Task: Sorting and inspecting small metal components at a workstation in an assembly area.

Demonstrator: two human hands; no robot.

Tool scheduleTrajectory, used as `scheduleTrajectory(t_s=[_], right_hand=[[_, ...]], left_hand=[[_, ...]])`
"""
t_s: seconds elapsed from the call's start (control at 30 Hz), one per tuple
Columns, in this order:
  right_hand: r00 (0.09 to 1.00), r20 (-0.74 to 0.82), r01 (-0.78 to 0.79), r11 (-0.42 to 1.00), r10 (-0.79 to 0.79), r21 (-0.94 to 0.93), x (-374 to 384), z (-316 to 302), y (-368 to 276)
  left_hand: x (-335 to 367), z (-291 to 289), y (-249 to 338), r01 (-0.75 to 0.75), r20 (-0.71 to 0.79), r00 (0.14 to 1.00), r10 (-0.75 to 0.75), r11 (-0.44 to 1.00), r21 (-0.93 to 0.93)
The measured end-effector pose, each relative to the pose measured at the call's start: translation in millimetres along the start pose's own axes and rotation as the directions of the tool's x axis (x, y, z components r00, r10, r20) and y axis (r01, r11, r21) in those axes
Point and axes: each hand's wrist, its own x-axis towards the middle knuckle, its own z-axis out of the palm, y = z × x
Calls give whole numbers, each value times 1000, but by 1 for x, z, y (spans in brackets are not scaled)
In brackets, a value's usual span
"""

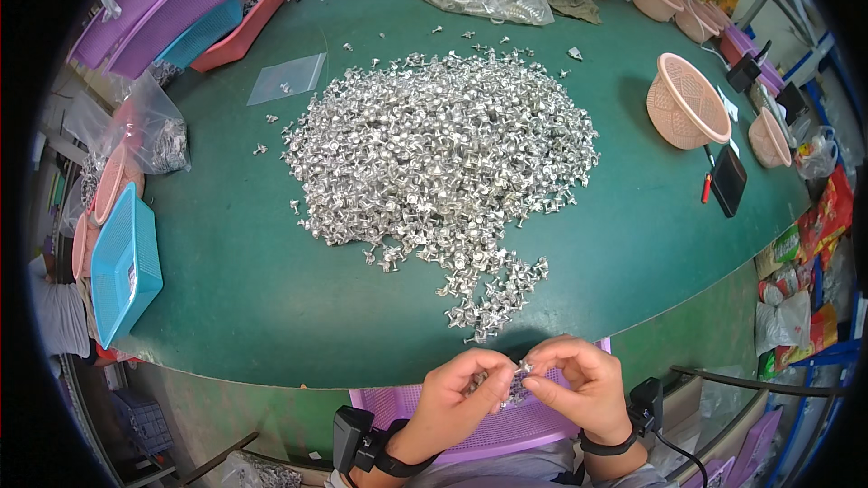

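My left hand [457,390] pinches 1 small metal fitting [522,367] with my right hand [579,381], fingers of both closed on it above the purple basket [506,429] on my lap. I judge I'm joining or checking it; next comes dropping it in.

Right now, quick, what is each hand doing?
Left hand: fingers pinched shut on a small silver metal part.
Right hand: fingers pinched shut on the same part, over the purple basket.
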Motion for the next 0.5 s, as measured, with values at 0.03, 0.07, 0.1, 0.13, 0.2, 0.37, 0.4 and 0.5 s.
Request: scheduleTrajectory(t_s=[0.03,0.07,0.1,0.13,0.2,0.37,0.4,0.5], right_hand=[[1000,1,0,1000,0,1,0,0,0],[1000,2,-12,999,12,40,-1,0,0],[1000,4,-24,997,24,78,-1,0,1],[1000,4,-24,997,24,78,-1,0,1],[999,30,-32,990,28,135,-2,-1,2],[998,58,-29,979,18,201,0,-3,3],[997,70,-29,976,14,218,0,-3,3],[995,95,-27,964,2,264,1,-5,4]], left_hand=[[0,0,0,4,0,1000,-4,1000,9],[0,0,1,4,0,1000,-4,1000,8],[0,0,1,9,-4,1000,-9,999,31],[0,0,1,13,-7,1000,-13,998,55],[-1,0,0,14,0,1000,-14,999,37],[-1,0,-2,6,18,1000,-6,1000,26],[-1,0,-3,-1,18,1000,1,999,38],[-1,0,-3,-13,21,1000,12,999,51]])
